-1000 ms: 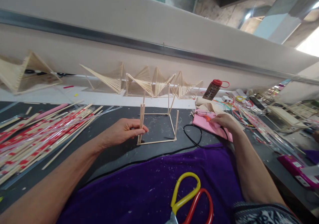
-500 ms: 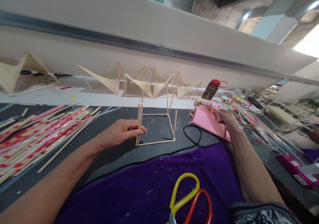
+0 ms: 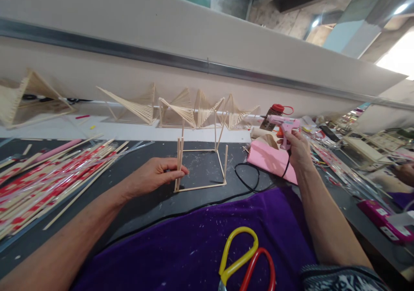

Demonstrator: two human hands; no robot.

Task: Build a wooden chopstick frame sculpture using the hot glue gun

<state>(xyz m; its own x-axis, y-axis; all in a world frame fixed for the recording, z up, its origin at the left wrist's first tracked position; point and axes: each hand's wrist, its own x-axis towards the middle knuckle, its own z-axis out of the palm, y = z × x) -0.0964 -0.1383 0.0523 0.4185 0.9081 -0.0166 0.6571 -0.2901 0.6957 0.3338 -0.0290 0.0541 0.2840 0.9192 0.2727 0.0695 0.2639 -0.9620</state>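
Observation:
My left hand [image 3: 163, 173] pinches thin wooden sticks [image 3: 180, 157] upright at the near left corner of a square stick frame [image 3: 200, 187]. The frame lies on the dark table, with more sticks standing at its other corners. My right hand [image 3: 298, 149] is closed round the handle of a pink glue gun [image 3: 285, 124], raised with its nozzle pointing left. Its black cord [image 3: 258, 178] loops on the table. Just below the gun lies a pink block [image 3: 271, 159] with brown paper on it.
Scissors [image 3: 239, 256] with yellow and red handles rest on purple cloth [image 3: 194, 239] in front. Bundled sticks [image 3: 64, 174] in plastic lie left. Finished stick models [image 3: 177, 107] line the wall, beside a red-capped bottle [image 3: 271, 114]. At far right a person's hand [image 3: 406, 174] shows.
My right hand has lifted the pink glue gun up off the pink block. My left hand stays at the same corner, still holding the sticks.

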